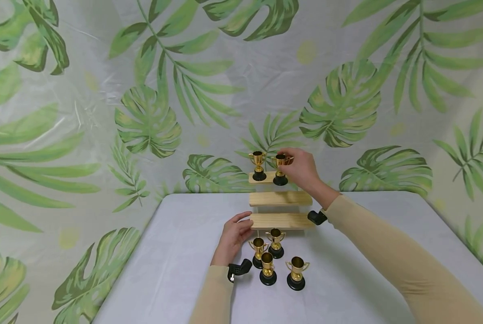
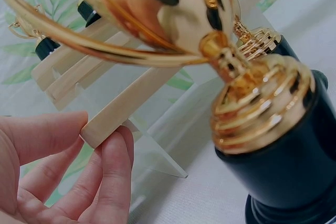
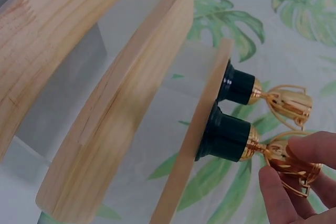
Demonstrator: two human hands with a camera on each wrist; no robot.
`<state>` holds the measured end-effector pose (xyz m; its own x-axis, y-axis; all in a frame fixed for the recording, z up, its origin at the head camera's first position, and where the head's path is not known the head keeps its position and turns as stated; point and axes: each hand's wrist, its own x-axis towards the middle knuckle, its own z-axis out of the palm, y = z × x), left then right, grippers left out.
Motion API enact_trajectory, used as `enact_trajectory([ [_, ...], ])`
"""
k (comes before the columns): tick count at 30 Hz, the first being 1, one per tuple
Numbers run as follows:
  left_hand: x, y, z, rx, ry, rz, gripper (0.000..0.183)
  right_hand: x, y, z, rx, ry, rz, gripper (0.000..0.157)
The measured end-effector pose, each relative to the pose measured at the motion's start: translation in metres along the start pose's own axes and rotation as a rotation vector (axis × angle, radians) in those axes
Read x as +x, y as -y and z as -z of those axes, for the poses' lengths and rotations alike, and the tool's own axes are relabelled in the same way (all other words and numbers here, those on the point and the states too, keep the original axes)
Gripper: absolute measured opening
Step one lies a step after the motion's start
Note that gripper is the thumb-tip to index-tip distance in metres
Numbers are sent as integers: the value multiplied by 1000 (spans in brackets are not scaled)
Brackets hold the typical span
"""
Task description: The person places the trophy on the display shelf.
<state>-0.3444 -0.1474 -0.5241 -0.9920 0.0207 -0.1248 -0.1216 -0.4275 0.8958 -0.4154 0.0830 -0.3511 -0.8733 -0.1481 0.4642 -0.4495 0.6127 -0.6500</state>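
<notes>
A tiered stand with three wooden shelves (image 1: 281, 198) stands on the table. My right hand (image 1: 302, 168) pinches the cup of a small gold trophy (image 3: 283, 158), whose black base meets the top shelf (image 3: 186, 182). Beside it on the same shelf stands another gold trophy (image 1: 259, 165), upright. My left hand (image 1: 234, 236) grips the left end of the lowest shelf (image 2: 113, 116), thumb on top and fingers beneath. Close by that hand, a trophy (image 2: 262, 114) fills much of the left wrist view.
Several gold trophies with black bases stand on the white table (image 1: 184, 252) before the stand, among them one trophy (image 1: 296, 273) set apart at the right. Behind hangs a leaf-patterned sheet (image 1: 209, 112). Black wrist cameras (image 1: 239, 269) sit on both wrists.
</notes>
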Motion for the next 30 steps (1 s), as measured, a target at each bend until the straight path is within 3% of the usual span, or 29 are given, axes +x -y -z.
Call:
enact_trajectory([
  [30, 1, 1, 0, 19, -2, 6, 44, 16, -7, -9, -7, -28, 22, 46],
])
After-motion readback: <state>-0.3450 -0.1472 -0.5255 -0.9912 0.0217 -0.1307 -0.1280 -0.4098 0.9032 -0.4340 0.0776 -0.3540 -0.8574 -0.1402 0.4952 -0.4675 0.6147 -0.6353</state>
